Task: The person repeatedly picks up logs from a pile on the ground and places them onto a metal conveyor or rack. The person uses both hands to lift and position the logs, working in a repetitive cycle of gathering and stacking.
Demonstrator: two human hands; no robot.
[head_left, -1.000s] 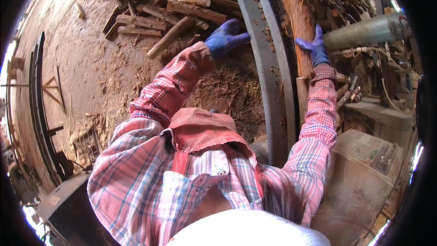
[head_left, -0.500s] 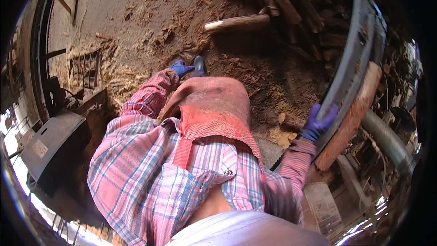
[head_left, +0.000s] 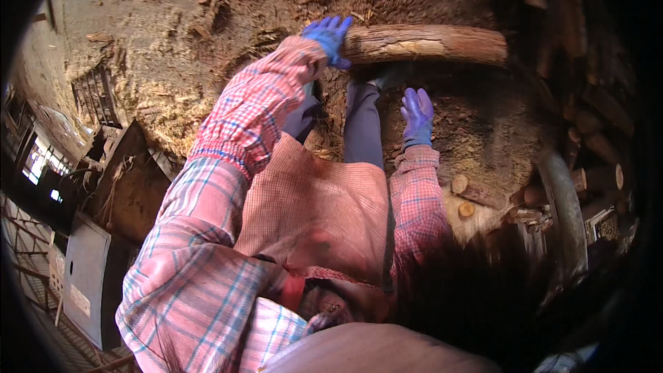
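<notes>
A short log [head_left: 442, 44] with partly stripped bark lies crosswise on the ground in front of my feet. My left hand [head_left: 329, 39], in a blue-purple glove, is at the left end of this log with its fingers spread. It seems to touch the end, but I cannot tell how firmly. Below the log, my right hand [head_left: 418, 114], in a matching purple glove, is held up with the fingers stretched out and nothing in them. The log's underside is in dark shadow.
Bark scraps and sawdust [head_left: 186, 14] cover the ground. Several logs lie piled at the right, near a thick grey pipe [head_left: 565, 214]. Small cut log pieces [head_left: 476, 192] rest right of my right forearm. A grey metal box [head_left: 86, 280] stands at the left.
I have bent forward over the log on the ground. My right hand has left the grey metal rail and swung inward; my left hand has reached forward to the log's end.
</notes>
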